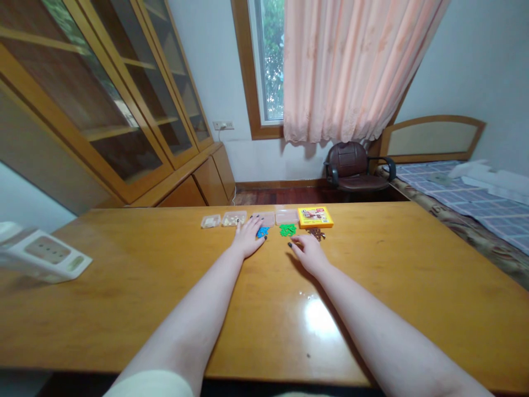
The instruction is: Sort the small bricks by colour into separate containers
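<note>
My left hand point(248, 236) lies flat on the wooden table point(124, 275), fingers spread, its fingertips at a small pile of blue pieces point(262, 232). My right hand point(308, 252) rests on the table with fingers curled, just in front of a pile of green pieces point(287, 229) and beside a pile of brown pieces point(317, 234). Behind the piles stand several small clear plastic trays point(234, 218) and a yellow box point(314, 216). What the right fingers hold, if anything, I cannot make out.
A white device point(43, 256) lies at the table's left edge. A glass-fronted wooden cabinet point(107, 99) stands on the left. A brown office chair point(354, 168), a bed point(467, 198) and a curtained window point(330, 66) are beyond the table.
</note>
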### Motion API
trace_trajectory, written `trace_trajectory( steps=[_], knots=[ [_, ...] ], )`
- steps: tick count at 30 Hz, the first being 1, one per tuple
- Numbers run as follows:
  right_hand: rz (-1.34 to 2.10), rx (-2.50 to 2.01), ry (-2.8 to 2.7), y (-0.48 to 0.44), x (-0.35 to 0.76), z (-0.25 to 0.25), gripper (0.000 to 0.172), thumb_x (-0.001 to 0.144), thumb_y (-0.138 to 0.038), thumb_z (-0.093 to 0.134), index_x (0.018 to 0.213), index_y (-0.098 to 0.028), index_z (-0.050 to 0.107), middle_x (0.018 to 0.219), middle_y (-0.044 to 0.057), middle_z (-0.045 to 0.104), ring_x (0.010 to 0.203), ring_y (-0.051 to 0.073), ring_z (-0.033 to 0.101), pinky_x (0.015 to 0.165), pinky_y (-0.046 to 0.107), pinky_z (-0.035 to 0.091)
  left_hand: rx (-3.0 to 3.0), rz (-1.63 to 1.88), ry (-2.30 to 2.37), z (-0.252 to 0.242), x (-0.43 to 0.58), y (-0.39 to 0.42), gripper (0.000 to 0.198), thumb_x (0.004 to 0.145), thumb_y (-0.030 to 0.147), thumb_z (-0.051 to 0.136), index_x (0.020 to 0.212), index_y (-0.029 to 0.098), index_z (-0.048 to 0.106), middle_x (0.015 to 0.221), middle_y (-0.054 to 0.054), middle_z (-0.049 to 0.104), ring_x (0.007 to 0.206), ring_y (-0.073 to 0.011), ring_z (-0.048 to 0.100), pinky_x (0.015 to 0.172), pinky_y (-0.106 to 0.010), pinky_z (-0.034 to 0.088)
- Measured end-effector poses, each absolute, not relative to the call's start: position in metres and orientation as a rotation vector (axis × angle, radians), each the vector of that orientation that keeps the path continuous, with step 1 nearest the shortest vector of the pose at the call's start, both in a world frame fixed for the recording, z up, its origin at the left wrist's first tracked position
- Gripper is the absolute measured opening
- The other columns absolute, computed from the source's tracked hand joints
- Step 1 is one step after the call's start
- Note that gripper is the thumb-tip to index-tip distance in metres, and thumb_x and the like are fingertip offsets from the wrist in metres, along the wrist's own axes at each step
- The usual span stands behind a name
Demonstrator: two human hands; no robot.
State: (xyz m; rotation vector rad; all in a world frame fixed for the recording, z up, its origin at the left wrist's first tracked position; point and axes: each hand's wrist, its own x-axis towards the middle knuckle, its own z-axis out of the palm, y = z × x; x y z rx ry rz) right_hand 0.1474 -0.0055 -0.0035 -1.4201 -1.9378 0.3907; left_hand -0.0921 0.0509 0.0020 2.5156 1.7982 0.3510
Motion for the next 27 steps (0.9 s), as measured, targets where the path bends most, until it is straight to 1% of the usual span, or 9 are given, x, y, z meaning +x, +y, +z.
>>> trace_trajectory(
  steps=[2,5,7,12,15,20,24,27],
  knots=[
    [0.388,-1.409,-1.941,-0.005,0.148,-0.004,0.025,0.084,-0.031,0.053,0.098,-0.016,0.067,0.099,0.009,0.069,0.096,0.023,0.058,0.092,0.040,0.040,2.514,0.369,1.769,0.001,-0.095,0.047,0.062,0.084,0.045,0.044,0.141,0.025,0.033,0.150,-0.005,0.028,0.139,-0.0265,0.021,0.113,-0.055,0.007],
    [0.396,-1.384,-1.942,-0.005,0.148,-0.004,0.025,0.083,-0.030,0.053,0.099,-0.016,0.067,0.099,0.009,0.069,0.096,0.023,0.058,0.091,0.038,0.041,2.523,0.386,1.654,-0.002,-0.099,0.039,0.066,0.083,0.047,0.045,0.142,0.021,0.030,0.151,-0.006,0.025,0.140,-0.0241,0.017,0.114,-0.046,0.015],
    [0.414,-1.357,-1.943,-0.006,0.147,-0.003,0.024,0.083,-0.029,0.053,0.100,-0.017,0.067,0.100,0.010,0.068,0.096,0.022,0.059,0.089,0.037,0.042,2.529,0.382,1.584,-0.003,-0.101,0.031,0.070,0.082,0.048,0.048,0.142,0.019,0.029,0.151,-0.007,0.024,0.140,-0.0234,0.015,0.114,-0.042,0.018],
    [0.462,-1.238,-1.986,-0.012,0.146,0.001,0.024,0.085,-0.028,0.052,0.102,-0.017,0.065,0.101,0.010,0.067,0.098,0.021,0.059,0.090,0.037,0.044,2.507,0.353,1.542,-0.004,-0.100,-0.003,0.074,0.080,0.046,0.052,0.144,0.020,0.024,0.153,-0.007,0.018,0.141,-0.0245,0.010,0.114,-0.044,0.018],
    [0.493,-1.185,-2.020,-0.014,0.145,0.002,0.024,0.084,-0.026,0.052,0.104,-0.017,0.064,0.104,0.010,0.066,0.099,0.021,0.058,0.091,0.038,0.044,2.480,0.347,1.564,-0.002,-0.095,-0.027,0.075,0.082,0.048,0.049,0.145,0.019,0.021,0.154,-0.010,0.015,0.142,-0.0252,0.008,0.113,-0.045,0.019],
    [0.509,-1.146,-2.066,-0.014,0.145,0.000,0.027,0.083,-0.025,0.054,0.107,-0.017,0.062,0.108,0.011,0.064,0.103,0.022,0.056,0.094,0.040,0.043,2.412,0.275,1.618,0.000,-0.079,-0.063,0.076,0.083,0.049,0.047,0.146,0.021,0.016,0.154,-0.009,0.011,0.142,-0.0275,0.004,0.112,-0.048,0.020],
    [0.552,-1.104,-2.113,-0.015,0.146,0.001,0.033,0.081,-0.022,0.055,0.113,-0.015,0.060,0.116,0.013,0.061,0.110,0.022,0.054,0.099,0.041,0.040,2.384,0.262,1.631,-0.002,-0.062,-0.086,0.077,0.084,0.051,0.044,0.147,0.020,0.013,0.155,-0.010,0.007,0.141,-0.0293,0.001,0.111,-0.050,0.020],
    [0.606,-1.068,-2.183,-0.017,0.146,0.002,0.041,0.080,-0.023,0.057,0.119,-0.014,0.057,0.123,0.014,0.057,0.117,0.023,0.050,0.102,0.043,0.037,2.372,0.282,1.604,-0.005,-0.054,-0.094,0.078,0.084,0.053,0.043,0.147,0.020,0.012,0.154,-0.012,0.006,0.141,-0.0305,0.003,0.110,-0.051,0.022]
  ],
)
